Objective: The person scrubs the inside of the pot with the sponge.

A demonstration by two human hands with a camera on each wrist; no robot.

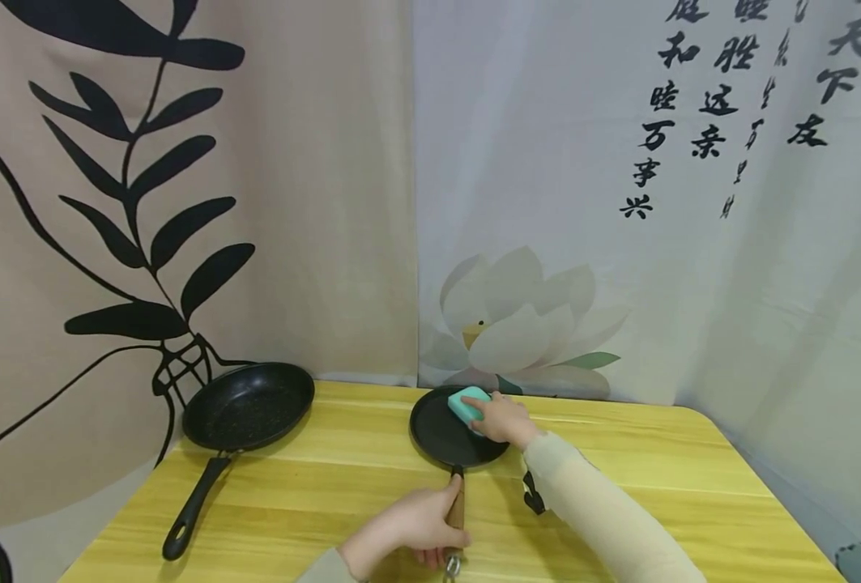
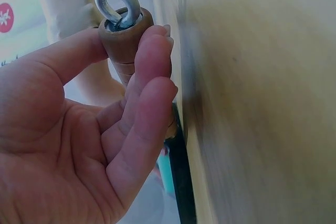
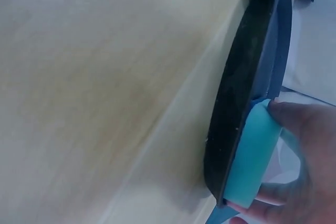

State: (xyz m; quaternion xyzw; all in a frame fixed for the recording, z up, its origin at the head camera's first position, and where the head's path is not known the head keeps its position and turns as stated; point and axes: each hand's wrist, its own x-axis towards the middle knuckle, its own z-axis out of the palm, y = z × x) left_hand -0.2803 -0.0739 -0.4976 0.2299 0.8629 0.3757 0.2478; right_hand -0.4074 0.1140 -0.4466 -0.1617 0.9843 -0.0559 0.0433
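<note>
A small black frying pan [image 1: 441, 433] lies on the wooden table, its brown handle [image 1: 456, 506] pointing toward me. My left hand [image 1: 424, 518] grips that handle; in the left wrist view the thumb and curled fingers close round the wood [image 2: 124, 40] below a metal hanging ring [image 2: 118, 4]. Over the far right part of the pan, my right hand [image 1: 505, 419] holds a turquoise sponge [image 1: 468, 405]. The right wrist view has the sponge [image 3: 254, 153] pinched between thumb and fingers, set against the pan's inside near its rim [image 3: 236, 124].
A larger black frying pan [image 1: 251, 405] with a black handle [image 1: 195, 508] stands at the table's left edge. A small black object [image 1: 534, 494] shows beside the right sleeve. Behind the wooden table [image 1: 357, 429] hangs a printed curtain [image 1: 328, 202].
</note>
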